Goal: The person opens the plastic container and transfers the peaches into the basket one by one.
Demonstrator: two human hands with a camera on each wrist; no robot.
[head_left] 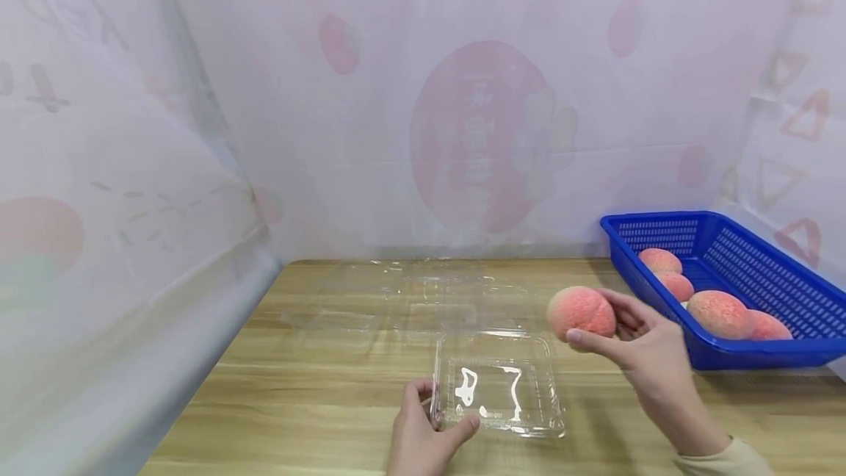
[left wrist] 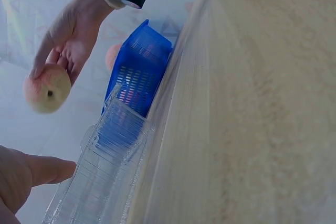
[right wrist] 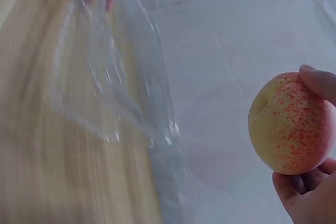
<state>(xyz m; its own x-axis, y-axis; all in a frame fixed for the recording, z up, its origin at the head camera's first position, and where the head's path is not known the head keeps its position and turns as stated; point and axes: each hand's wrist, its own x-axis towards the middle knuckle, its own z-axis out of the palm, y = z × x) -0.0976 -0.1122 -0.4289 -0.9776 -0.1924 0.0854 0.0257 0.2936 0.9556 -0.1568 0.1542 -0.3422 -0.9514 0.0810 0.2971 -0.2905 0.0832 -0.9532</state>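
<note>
A pink-and-cream peach [head_left: 581, 313] is held up in my right hand [head_left: 654, 362], between the thumb and the curled fingers, to the right of and above a clear plastic box [head_left: 509, 428]. The right wrist view shows the peach [right wrist: 294, 124] close up, its seam facing left. At the box's left front corner, my left hand [head_left: 426, 435] grips the wall, thumb on the rim and fingers around the outer left side. In the left wrist view the left thumb [left wrist: 50, 170] lies against the edge of the box [left wrist: 100, 166]. The box stands on the wooden table.
A blue perforated basket [head_left: 767, 352] with several peaches [head_left: 720, 314] stands at the right. Behind the held box, more clear plastic containers [head_left: 423, 307] lie on the wooden table [head_left: 297, 395]. White printed sheets [head_left: 370, 131] wall off the back and sides.
</note>
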